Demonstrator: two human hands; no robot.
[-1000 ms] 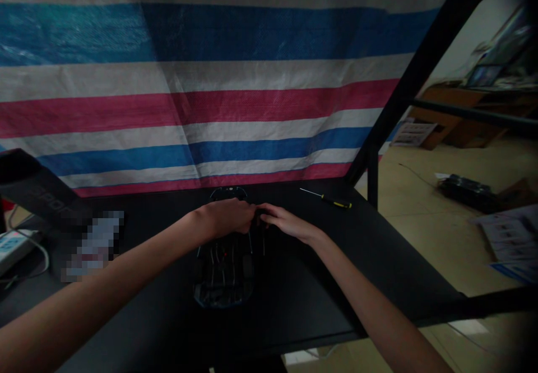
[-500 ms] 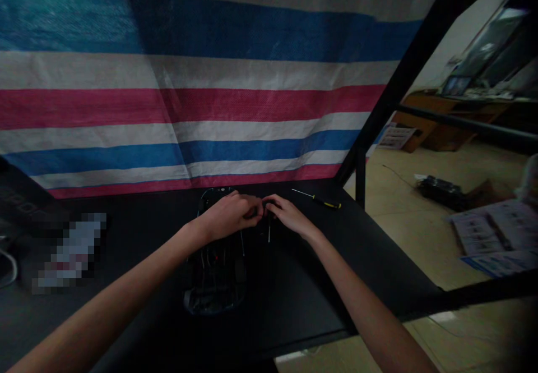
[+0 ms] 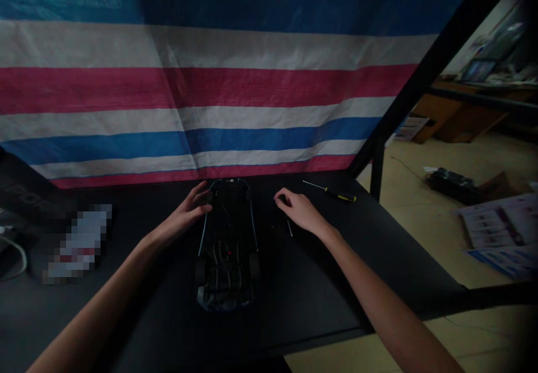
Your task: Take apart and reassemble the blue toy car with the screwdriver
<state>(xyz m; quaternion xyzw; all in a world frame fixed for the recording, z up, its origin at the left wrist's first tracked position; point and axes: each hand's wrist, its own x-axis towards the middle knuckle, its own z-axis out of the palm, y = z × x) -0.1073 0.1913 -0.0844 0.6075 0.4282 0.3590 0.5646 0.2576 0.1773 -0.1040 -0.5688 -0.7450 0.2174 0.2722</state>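
Observation:
A toy car point(image 3: 227, 238) lies upside down on the black table, its dark underside facing up and its wheels showing at the sides. My left hand point(image 3: 191, 207) is at the car's upper left edge, fingers spread, with the fingertips at its side. To the right of the car, my right hand point(image 3: 294, 207) is closed around a screwdriver point(image 3: 290, 227). Its thin metal shaft points down toward me, and its handle is mostly hidden by the fingers. Another screwdriver point(image 3: 340, 196), with a black and yellow handle, lies beyond my right hand.
A striped tarp point(image 3: 260, 92) hangs behind the black table point(image 3: 311, 300). A blurred-out pale object point(image 3: 82, 241) and a white cable point(image 3: 21, 258) are at the left. Black frame bars point(image 3: 376, 168) stand at the right; boxes point(image 3: 504, 227) sit on the floor beyond.
My left hand has moved left, away from my right hand, and opened beside the car. The car's underside is now uncovered. My right hand keeps the screwdriver, its shaft now tilted differently.

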